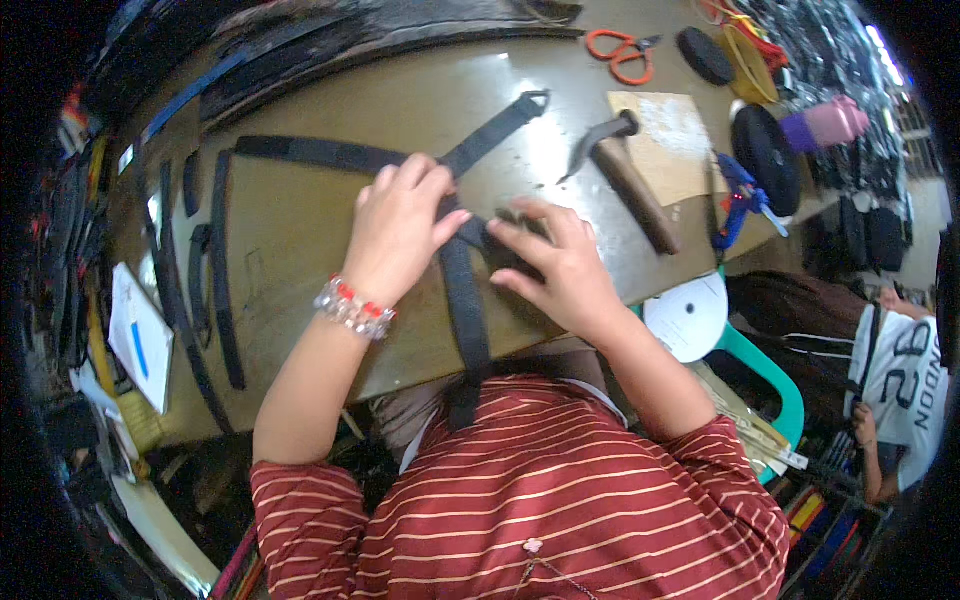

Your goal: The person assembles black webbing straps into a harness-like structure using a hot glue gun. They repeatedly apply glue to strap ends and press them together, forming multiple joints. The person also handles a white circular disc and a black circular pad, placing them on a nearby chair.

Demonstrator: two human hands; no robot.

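Note:
Black webbing straps (465,305) cross each other on the table in front of me. One arm runs to the far left, another reaches up right to a metal ring at its end, and one hangs over the near edge onto my lap. My left hand (398,215), a beaded bracelet at its wrist, is closed over the crossing, fingers curled on the webbing and thumb on its right side. Just right of the crossing, my right hand (565,265) has its fingers apart, index fingertip at the strap's edge. A dark, blurred patch under its fingers cannot be made out.
On the table lie a hammer (632,190), orange-handled scissors (625,55), a stained tan board (665,140), a blue glue gun (740,200) and black webbing rolls (765,160). More strips (225,270) lie left. A green chair (765,370) stands right; another person (895,380) is beyond.

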